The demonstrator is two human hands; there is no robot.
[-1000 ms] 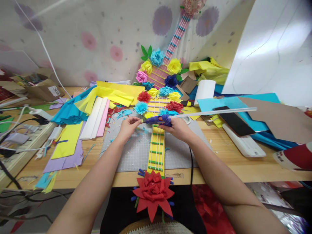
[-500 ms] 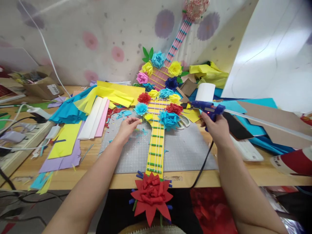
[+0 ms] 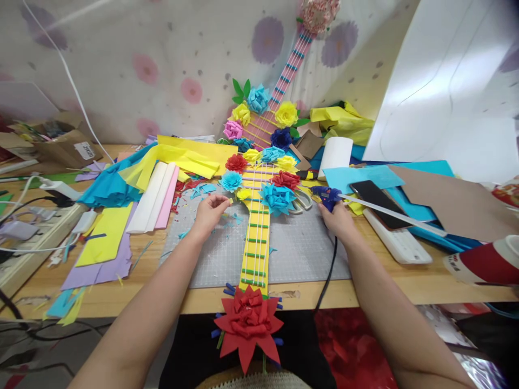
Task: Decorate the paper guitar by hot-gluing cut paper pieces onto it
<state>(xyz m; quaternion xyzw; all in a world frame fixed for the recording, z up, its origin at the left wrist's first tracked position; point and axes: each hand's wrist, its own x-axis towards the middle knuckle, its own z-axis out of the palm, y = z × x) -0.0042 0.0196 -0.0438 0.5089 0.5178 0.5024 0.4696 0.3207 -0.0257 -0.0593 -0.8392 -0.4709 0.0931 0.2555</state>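
Observation:
A yellow paper guitar (image 3: 257,232) with white strings and green bars lies on the grey cutting mat (image 3: 300,254), paper flowers round its body and a big red flower (image 3: 248,324) at its near end. Left of the body, my left hand (image 3: 211,215) pinches a tiny yellow piece (image 3: 231,201) between thumb and fingertips, just beside the small yellow flower (image 3: 244,194). On the right, my right hand (image 3: 337,219) is closed round a blue glue gun (image 3: 326,198), with a long clear glue stick in its back. The gun's nozzle points left, toward the scissors (image 3: 302,202).
A pink flowered guitar (image 3: 284,81) leans on the back curtain. Crepe paper (image 3: 111,181) and a power strip (image 3: 36,237) lie left. At right are a black phone (image 3: 379,202), a white roll (image 3: 337,154) and a red-and-white cup (image 3: 488,262). The gun's cord hangs over the table edge.
My right hand has moved left and slightly down with the glue gun, closer to the guitar and scissors. My left hand keeps its pinch beside the flowers. The whole view has shifted slightly.

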